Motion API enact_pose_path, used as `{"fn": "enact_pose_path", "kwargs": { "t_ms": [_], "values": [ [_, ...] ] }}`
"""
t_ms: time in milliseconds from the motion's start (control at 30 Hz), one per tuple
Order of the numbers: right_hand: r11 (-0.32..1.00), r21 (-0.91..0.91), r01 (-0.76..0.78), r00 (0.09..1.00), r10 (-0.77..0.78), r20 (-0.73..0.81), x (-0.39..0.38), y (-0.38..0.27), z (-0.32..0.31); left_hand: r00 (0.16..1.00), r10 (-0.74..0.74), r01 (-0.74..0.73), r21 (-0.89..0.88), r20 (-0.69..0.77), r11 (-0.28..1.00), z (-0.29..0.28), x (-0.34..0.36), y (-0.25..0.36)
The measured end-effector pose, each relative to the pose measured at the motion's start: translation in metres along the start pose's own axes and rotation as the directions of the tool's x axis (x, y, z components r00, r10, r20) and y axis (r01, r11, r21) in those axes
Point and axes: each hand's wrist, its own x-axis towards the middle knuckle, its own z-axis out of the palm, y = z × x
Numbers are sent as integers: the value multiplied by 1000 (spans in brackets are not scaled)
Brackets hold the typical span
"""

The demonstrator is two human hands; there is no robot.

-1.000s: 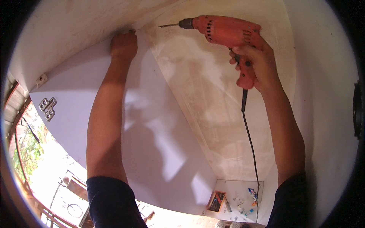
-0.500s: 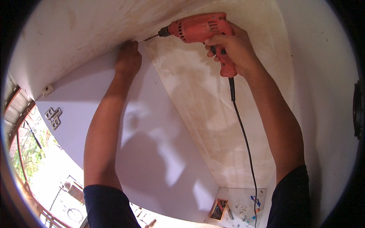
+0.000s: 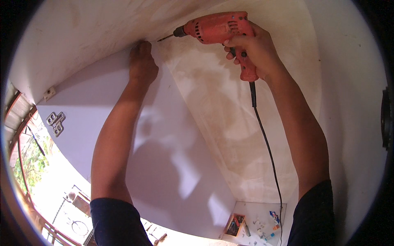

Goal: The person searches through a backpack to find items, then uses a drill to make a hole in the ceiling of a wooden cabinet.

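Compared with a second ago, I am holding the red, pistol-shaped power drill [image 3: 217, 28] farther to the left; its slim dark metal bit [image 3: 166, 38], then pointing well apart from my left hand [image 3: 143, 67], is now ending just beside it. Since half a second ago the drill is staying almost in place. It is sitting near the top, in front of the cream, smeared panel [image 3: 242, 135], with its nose tilting slightly down to the left; whether the tip is touching anything, I cannot tell.

My right forearm [image 3: 301, 119] is rising and leaning inward, and my right hand [image 3: 258, 51] is grasping the drill's handle, with fingers [image 3: 230, 56] wrapping round its front. The black rubbery cord [image 3: 266, 141] is hanging below. My left forearm [image 3: 113, 139] is reaching up in front of the smooth, pale lilac panel [image 3: 164, 172], and my left hand is bending close under the off-white, stained overhead panel [image 3: 82, 49]. Its fingers are curling in, but I cannot tell whether they are gripping anything.
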Motion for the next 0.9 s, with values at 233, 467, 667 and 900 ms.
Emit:
{"fn": "enact_pose_path", "kwargs": {
  "t_ms": [233,467,667,900],
  "values": [
    [998,43,-47,999,46,17,9,7,0,997,65,-77,450,40,890,-6,-1,14],
    [995,101,-17,999,13,37,6,7,-3,998,60,-62,66,30,996,-2,-3,6],
    [995,87,-42,993,32,110,11,13,-7,995,95,-96,90,19,991,-17,-3,13],
    [997,72,-40,995,33,99,14,5,-9,987,101,-118,145,122,982,-29,-6,21]
  ]
}}
